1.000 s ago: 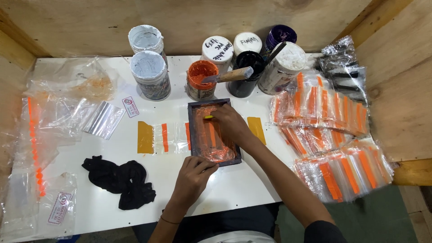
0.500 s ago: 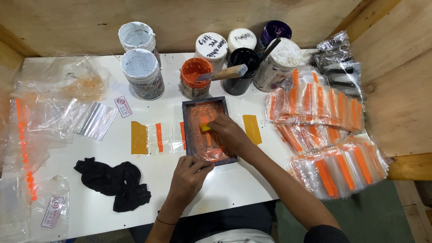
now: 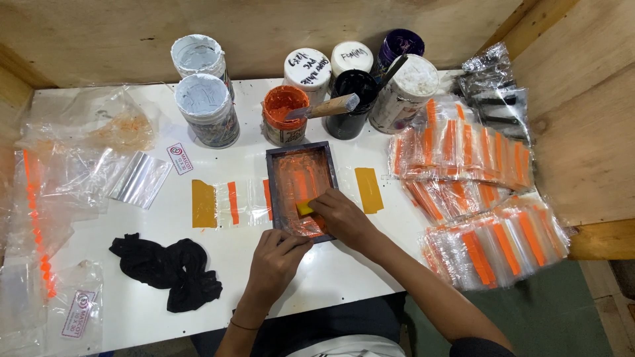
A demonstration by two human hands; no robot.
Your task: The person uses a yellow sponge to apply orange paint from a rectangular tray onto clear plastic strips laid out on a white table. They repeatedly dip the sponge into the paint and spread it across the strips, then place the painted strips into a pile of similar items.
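A person's two bare hands are working over a small dark-framed printing screen lying flat on a white table. Far to the left of the grip, loose clear plastic bags are spreading along the table's edge, and a crumpled black cloth is lying nearer, below and left of the frame. Just left of the frame, a clear bag with an orange stripe is sitting taped down by a strip of amber tape. The left hand is pressing on the frame's near edge, fingers curled over it. The right hand is pinching a small yellow squeegee against the orange-smeared mesh, fingers closed tight round it. Beyond the grip, an open pot of orange ink with a wooden-handled tool is standing among other tubs. To the right, stacks of orange-striped bags are piling up.
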